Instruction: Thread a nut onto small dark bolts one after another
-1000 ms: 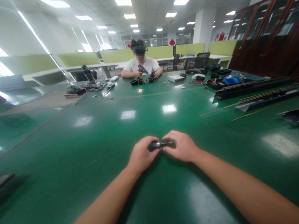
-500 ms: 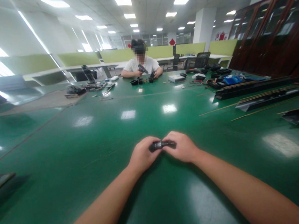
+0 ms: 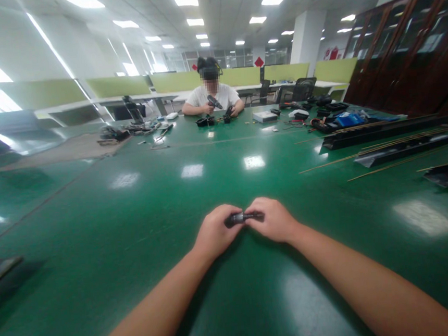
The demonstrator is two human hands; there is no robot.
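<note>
A short dark rod-shaped piece (image 3: 237, 219) with a grey, shiny section lies level between my two hands, above the green table (image 3: 217, 181). My left hand (image 3: 216, 229) is closed on its thicker left end. At the thinner right end, the fingers of my right hand (image 3: 272, 220) pinch it. The fingertips of both hands nearly meet at the middle. Much of the piece is hidden by my fingers, and I cannot tell whether it is one part or two joined.
Across the table a person (image 3: 212, 97) in a white top holds a power drill (image 3: 214, 102) over black parts. Black channels (image 3: 381, 132) and thin rods lie at the right. Tools and clutter (image 3: 113, 134) sit back left; a flat dark board (image 3: 0, 271) lies near left.
My hands stay almost in place, both still on the dark piece. The view has shifted very slightly.
</note>
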